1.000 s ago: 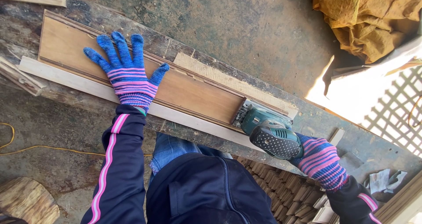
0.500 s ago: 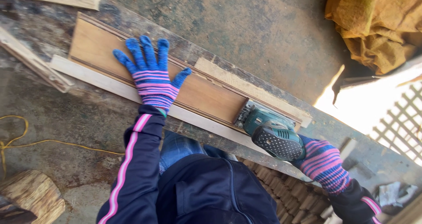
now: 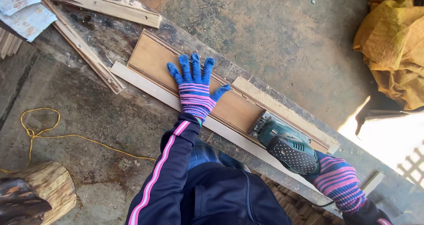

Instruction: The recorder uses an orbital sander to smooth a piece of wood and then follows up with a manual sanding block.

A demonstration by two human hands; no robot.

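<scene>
Hands: left hand point(image 3: 194, 92) spread flat, steadying brown rectangular wooden panel point(image 3: 194, 86) on worktop point(image 3: 110, 35); right hand point(image 3: 338, 181) gripping green electric sander point(image 3: 285, 143) at panel's end.

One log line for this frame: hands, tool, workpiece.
left hand: flat on wooden panel | right hand: gripping green sander at panel end | bench: loose slats

This is a rough woodworking shop, partly open to daylight. A long, stained, scarred bench point(image 3: 132, 35) carries a brown wooden panel point(image 3: 229, 108), pale battens point(image 3: 145, 86) and nailed offcuts point(image 3: 110, 6) near its far end. A green power sander point(image 3: 287, 145) sits on the panel. The floor is bare, blotched concrete point(image 3: 282, 44), with a log stump point(image 3: 44, 189), a yellow cord point(image 3: 53, 136) and crumpled yellow sacking point(image 3: 393, 53).
</scene>
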